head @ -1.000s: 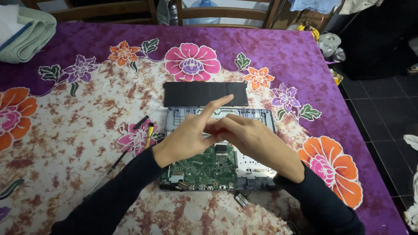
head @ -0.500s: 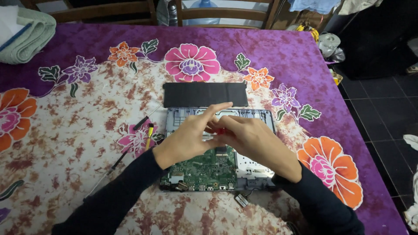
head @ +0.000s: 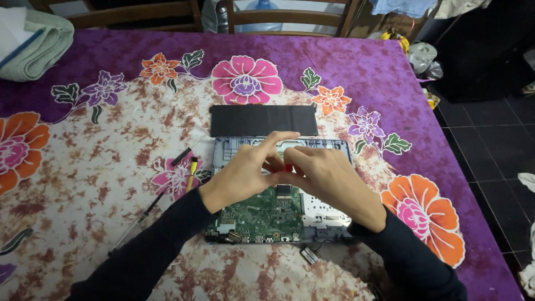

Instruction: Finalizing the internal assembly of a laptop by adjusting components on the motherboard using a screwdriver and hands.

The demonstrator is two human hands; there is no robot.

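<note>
Both hands, left [head: 245,173] and right [head: 326,178], meet over the opened laptop [head: 278,214] on the bench [head: 83,167], fingertips pinching a small red part [head: 288,166]. This looks like disassembly; a steady, delicate pull seems needed. A black battery [head: 263,120] lies just behind.

Two bare hands, left hand [head: 242,175] and right hand [head: 329,181], no gloves, no rings or watch showing. Long dark sleeves on both arms, navy-ish or black, hard to tell which. Left sleeve [head: 147,248] plain, snug cuff ending right at wrist. Right sleeve [head: 409,256] same fabric, same cuff. No logos, stripes or buttons visible. Nails short, unpainted far as can tell.
</note>
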